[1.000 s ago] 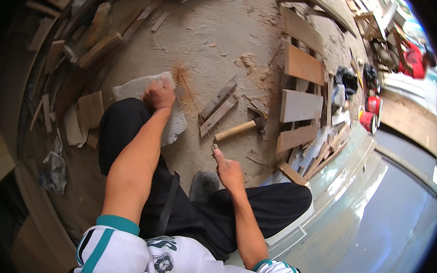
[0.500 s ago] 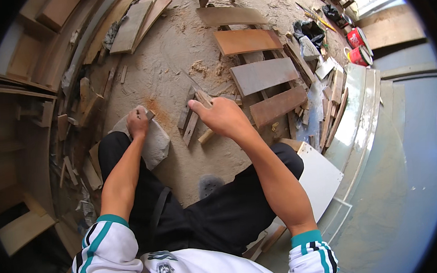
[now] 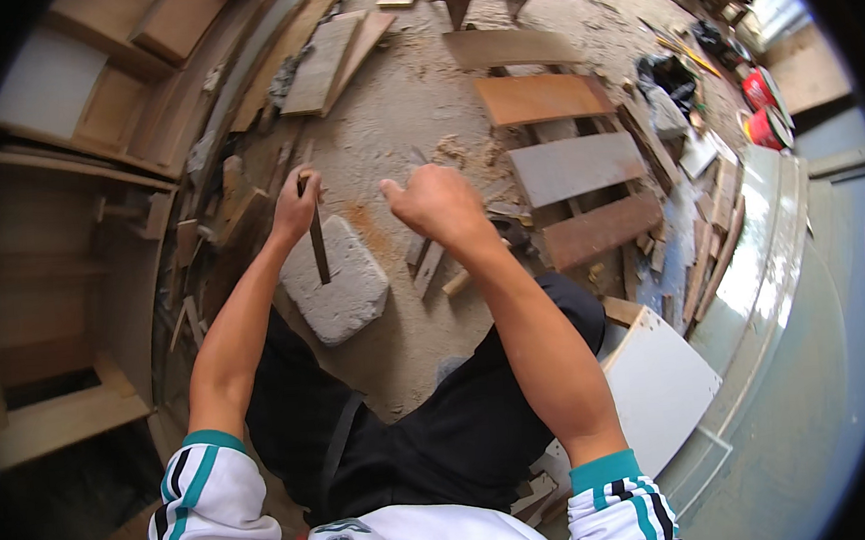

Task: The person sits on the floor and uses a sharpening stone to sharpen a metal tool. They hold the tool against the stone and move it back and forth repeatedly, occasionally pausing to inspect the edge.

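My left hand (image 3: 296, 207) is closed around a narrow dark wooden strip (image 3: 321, 252). The strip stands nearly upright, its lower end at the top of a pale, rough concrete block (image 3: 340, 300) between my knees. To the right of it and apart from the strip, my right hand (image 3: 440, 205) makes a fist with the thumb pointing left. A thin grey piece (image 3: 419, 155) shows past its knuckles, part of a thin-bladed tool whose grip the fingers hide. Short wood pieces (image 3: 428, 268) lie on the floor under my right wrist.
Several boards, among them an orange-brown one (image 3: 544, 99) and a grey one (image 3: 579, 169), lie in a row at the right. Long planks (image 3: 323, 64) are stacked at the far left beside a wooden cabinet (image 3: 51, 264). Red cans (image 3: 769, 129) and a white panel (image 3: 662, 380) are farther right.
The short piece in my left hand has swung upright over the block. My right hand has turned, leaving its tool mostly hidden. The whole view has shifted, so the surroundings appear farther right.
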Available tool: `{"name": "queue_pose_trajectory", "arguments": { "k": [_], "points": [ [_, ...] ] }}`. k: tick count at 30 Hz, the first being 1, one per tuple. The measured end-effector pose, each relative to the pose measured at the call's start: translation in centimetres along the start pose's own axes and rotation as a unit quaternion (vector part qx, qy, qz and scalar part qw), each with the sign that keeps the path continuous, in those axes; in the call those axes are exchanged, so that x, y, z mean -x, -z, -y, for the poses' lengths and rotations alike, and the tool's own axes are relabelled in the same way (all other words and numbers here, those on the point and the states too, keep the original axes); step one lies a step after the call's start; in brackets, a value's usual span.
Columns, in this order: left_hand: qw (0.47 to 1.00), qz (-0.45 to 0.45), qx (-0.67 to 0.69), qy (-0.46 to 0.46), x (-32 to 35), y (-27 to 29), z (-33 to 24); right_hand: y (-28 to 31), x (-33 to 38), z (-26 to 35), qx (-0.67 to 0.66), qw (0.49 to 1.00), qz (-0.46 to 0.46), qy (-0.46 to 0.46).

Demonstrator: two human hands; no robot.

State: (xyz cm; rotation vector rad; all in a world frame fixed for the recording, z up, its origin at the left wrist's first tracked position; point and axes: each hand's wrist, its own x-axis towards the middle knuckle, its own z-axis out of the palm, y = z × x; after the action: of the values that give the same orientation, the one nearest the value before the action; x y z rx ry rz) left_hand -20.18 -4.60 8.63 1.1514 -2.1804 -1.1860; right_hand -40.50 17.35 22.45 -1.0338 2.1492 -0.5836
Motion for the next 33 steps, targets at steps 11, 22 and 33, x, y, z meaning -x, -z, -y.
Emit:
{"name": "queue_pose_trajectory", "arguments": {
  "k": [11,22,33],
  "points": [
    [0.905,-0.070,0.403,0.116,-2.7,4.1,-6.8,-2.7,-1.9,2.5,-0.012,0.997,-0.020,0.071],
    [0.771,-0.068,0.621,0.126,-2.8,3.0,-0.3,-11.7,-0.4,2.3,0.231,0.965,-0.002,0.126],
    [0.578,-0.290,0.731,0.215,1.7,1.1,2.0,-22.2,4.3,-7.8,0.279,0.958,0.045,0.036]
  ]
}}
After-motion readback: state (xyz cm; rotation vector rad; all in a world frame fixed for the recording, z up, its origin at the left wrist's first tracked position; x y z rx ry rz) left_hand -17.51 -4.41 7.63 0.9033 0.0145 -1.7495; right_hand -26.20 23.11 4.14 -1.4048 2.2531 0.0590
